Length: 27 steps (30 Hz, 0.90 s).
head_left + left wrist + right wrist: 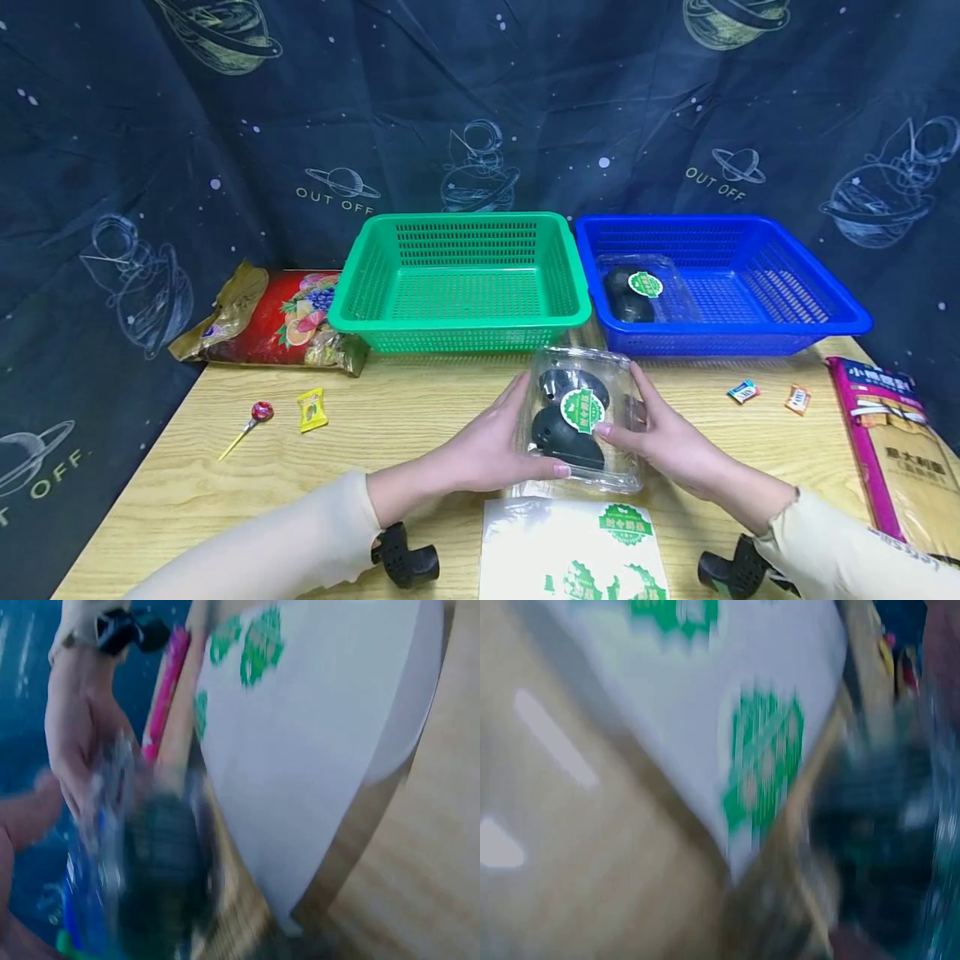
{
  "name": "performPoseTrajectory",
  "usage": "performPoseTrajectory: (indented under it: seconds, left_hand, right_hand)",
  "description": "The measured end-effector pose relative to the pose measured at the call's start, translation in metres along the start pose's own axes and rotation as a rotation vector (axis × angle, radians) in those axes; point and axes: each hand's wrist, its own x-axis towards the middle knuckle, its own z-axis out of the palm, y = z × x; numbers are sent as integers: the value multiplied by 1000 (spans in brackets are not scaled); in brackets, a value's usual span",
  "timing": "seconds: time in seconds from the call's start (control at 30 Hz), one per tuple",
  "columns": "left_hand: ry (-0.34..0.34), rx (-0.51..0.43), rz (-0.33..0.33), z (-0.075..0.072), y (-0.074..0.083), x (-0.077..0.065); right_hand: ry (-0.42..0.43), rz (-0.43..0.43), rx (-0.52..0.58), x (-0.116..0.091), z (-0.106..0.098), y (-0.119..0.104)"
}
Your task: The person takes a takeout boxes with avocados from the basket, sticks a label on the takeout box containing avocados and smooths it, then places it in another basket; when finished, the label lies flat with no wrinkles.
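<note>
A clear plastic box (622, 392) holds dark, rounded avocado-like fruits (566, 437), with a round green sticker (582, 410) on its lid. My left hand (487, 446) grips its left side, the thumb along the front edge. On the other side my right hand (675, 437) holds the box, its thumb by the sticker's edge. The box looks tilted and raised over the table; both wrist views of it are blurred. Just in front lies a white sticker sheet (517, 542) with several green stickers; a corner of the sheet (315, 735) curls in the left wrist view.
Behind stand a green basket (457, 323) and a blue basket (735, 342); a similar clear box (671, 292) sits in the blue one. Left are a red bag (255, 325), a lollipop (262, 411) and a yellow candy (312, 410). Right are small candies (744, 392) and a pasta-like packet (900, 450).
</note>
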Motion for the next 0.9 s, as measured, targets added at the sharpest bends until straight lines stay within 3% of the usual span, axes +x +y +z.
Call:
performPoseTrajectory:
  seconds: [0.2,0.5,0.9]
  left_hand:
    - [-48,12,7,4,-7,13]
    - [-64,31,0,5,-6,12]
    - [-89,21,19,3,-15,9]
  right_hand:
    - [-138,-81,-18,8,-17,12]
    - [-162,-217,-214,7,-27,21]
    - [-142,-248,-127,3,-19,23]
